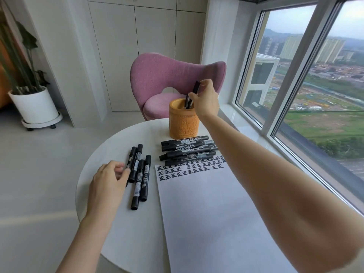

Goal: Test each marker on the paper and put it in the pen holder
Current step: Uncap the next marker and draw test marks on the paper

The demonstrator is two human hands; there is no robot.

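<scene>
Pinching a black marker (196, 87) near its middle, the fingers (194, 97) of the right hand (205, 101) hold it steeply tilted, top end leaning up and to the right. Its lower end is directly below the fingers and appears to be inside the rim of the pen holder (184, 123), beside at least one other dark marker whose count cannot be told. The marker's long axis lies close to the holder's own, so the coming move is judged to be a short straight drop and a release. There is open room above the rim. A pink chair (167, 79) stands beyond the fingers and a window (295, 75) to their right, both well apart from them.

Just nearer than the holder's base lies a pile of markers (187, 150), crosswise on the top edge of the paper (206, 223), above rows of test marks (189, 168).

The left hand (110, 180) is the nearer one to the next supply. Its fingertips (126, 172), loosely bent, rest on the nearest of four markers (140, 174), with no closed pinch visible. These four lie side by side just right of the fingertips, long axes running away from the person, between the hand and the paper's left edge. Bare table (118, 233) lies nearer than the fingertips, and its round edge curves close on their left.
</scene>
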